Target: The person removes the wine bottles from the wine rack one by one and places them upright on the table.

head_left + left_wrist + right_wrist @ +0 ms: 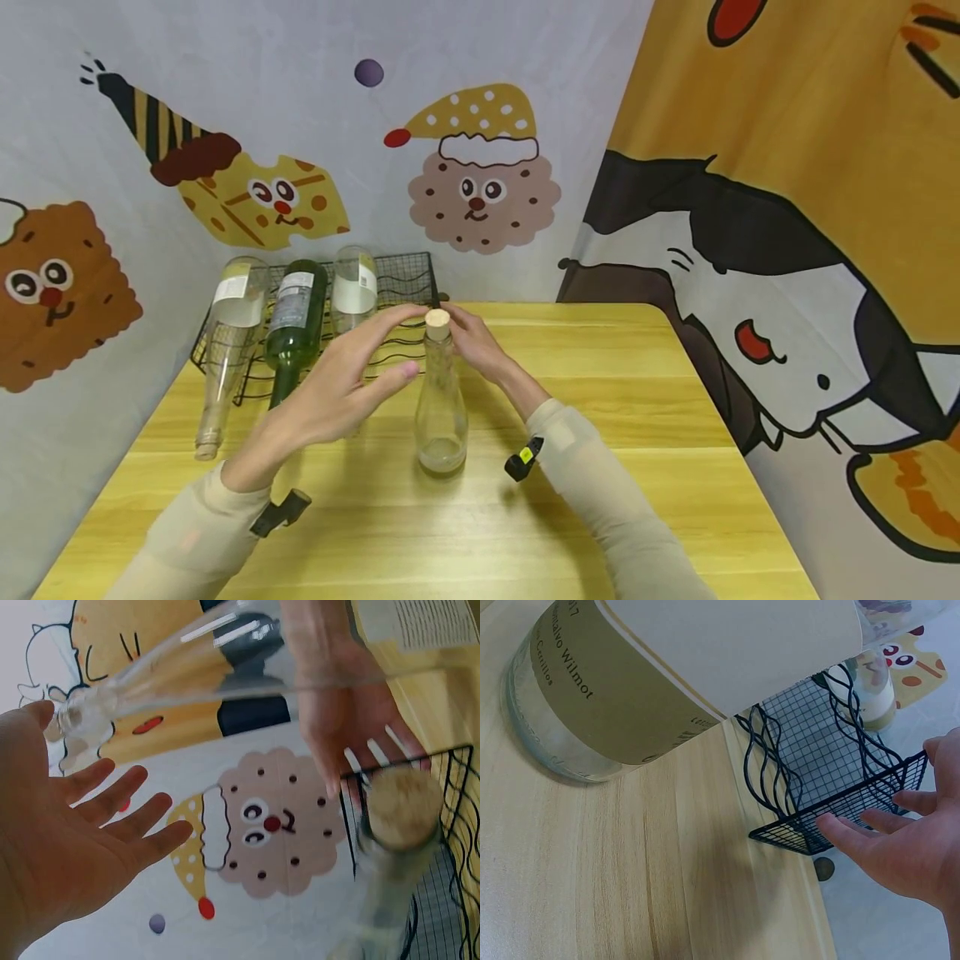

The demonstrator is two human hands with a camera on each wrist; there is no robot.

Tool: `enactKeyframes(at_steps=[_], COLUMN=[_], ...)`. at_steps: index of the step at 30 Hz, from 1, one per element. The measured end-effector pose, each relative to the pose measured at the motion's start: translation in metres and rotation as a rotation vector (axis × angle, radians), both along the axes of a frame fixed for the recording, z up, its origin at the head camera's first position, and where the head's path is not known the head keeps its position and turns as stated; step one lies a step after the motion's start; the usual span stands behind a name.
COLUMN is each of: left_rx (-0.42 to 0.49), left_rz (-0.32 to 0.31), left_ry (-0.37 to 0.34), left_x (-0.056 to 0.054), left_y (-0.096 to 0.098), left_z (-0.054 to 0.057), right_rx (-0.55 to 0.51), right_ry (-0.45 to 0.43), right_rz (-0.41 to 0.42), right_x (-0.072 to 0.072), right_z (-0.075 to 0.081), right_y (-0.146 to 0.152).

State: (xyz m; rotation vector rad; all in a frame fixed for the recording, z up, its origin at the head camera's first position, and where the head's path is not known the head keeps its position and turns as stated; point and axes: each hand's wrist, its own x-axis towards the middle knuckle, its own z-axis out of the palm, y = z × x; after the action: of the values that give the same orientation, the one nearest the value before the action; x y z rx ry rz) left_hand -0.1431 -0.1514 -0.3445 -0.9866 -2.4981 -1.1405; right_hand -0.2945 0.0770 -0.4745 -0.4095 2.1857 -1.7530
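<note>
A clear glass bottle [441, 417] with a cork stopper [437, 322] in its neck stands upright on the wooden table. In the right wrist view its paper label [727, 667] is large and near. My left hand [341, 387] is to the left of the neck, thumb and fingers spread apart. Behind and to the right of the neck is my right hand [480, 346], its fingers extended. Neither hand grips the bottle. Whether any fingertip touches the glass near the cork, I cannot tell.
A black wire bottle rack [405, 271] stands at the back left. On it lie a clear corked bottle [222, 350], a green bottle [297, 312] and another clear bottle [355, 287]. A printed cartoon curtain [480, 50] hangs behind the table [615, 367].
</note>
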Motion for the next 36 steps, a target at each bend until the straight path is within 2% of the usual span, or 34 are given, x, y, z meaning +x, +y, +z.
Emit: enactKeyframes(at_steps=[7,11,16,21,25,33,36], left_rx=[-0.013,-0.008,0.005,0.017,0.029,0.006,-0.015], left_rz=[0.086,0.156,0.263,0.356,0.419,0.511,0.546], left_ry=[0.047,0.086,0.086,0.078,0.064,-0.058,-0.08], left_x=[0.001,0.002,0.004,0.006,0.003,-0.01,-0.014], left_y=[-0.024,-0.043,-0.069,-0.099,-0.125,-0.168,-0.181], left_z=[-0.002,-0.002,0.0,-0.002,-0.008,-0.03,-0.04], right_rx=[0.016,0.02,0.028,0.024,0.012,0.002,-0.002], right_ry=[-0.01,-0.011,0.001,0.001,0.0,-0.011,-0.006], right_rz=[-0.02,-0.02,-0.029,-0.002,-0.003,0.01,0.015], right_x=[0.002,0.003,0.003,0.004,0.003,0.004,0.004], right_z=[0.001,0.002,0.0,-0.002,-0.002,-0.001,-0.001], right_y=[0.001,0.003,0.004,0.002,0.001,0.003,0.003])
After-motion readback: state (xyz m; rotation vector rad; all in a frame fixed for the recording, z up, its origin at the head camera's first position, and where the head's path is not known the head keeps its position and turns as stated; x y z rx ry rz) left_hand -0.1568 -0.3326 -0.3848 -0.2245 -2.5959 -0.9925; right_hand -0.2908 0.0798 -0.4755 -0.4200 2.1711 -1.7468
